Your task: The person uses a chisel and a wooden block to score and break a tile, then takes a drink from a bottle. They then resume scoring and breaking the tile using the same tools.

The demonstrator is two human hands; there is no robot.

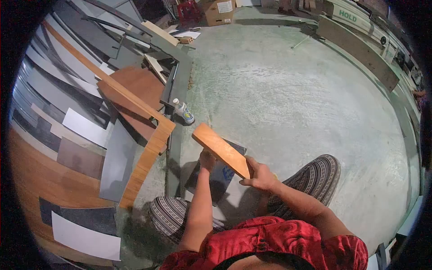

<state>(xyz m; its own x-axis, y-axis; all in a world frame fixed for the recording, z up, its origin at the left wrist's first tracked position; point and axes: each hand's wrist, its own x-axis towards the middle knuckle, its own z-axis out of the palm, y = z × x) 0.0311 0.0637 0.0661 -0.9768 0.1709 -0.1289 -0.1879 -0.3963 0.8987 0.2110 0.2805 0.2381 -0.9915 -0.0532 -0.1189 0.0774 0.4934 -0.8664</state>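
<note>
A flat orange-brown wooden piece (221, 149) with a rounded far end and a slanted near edge is held up in front of my lap. My right hand (261, 175) is closed on its near right end, thumb and fingers around the edge. My left hand (207, 160) grips the left side from below; the wood hides most of its fingers. Below the wood, a dark flat sheet or pad with blue printing (225, 175) lies between my crossed legs, partly covered by my hands.
A labelled bottle (183, 112) stands on the floor at the left. Beyond it lie an L-shaped wooden frame piece (155, 135), a reddish-brown board (132, 96) and many panel offcuts. A long board (357, 54) leans at the far right; a cardboard box (216, 12) stands at the back.
</note>
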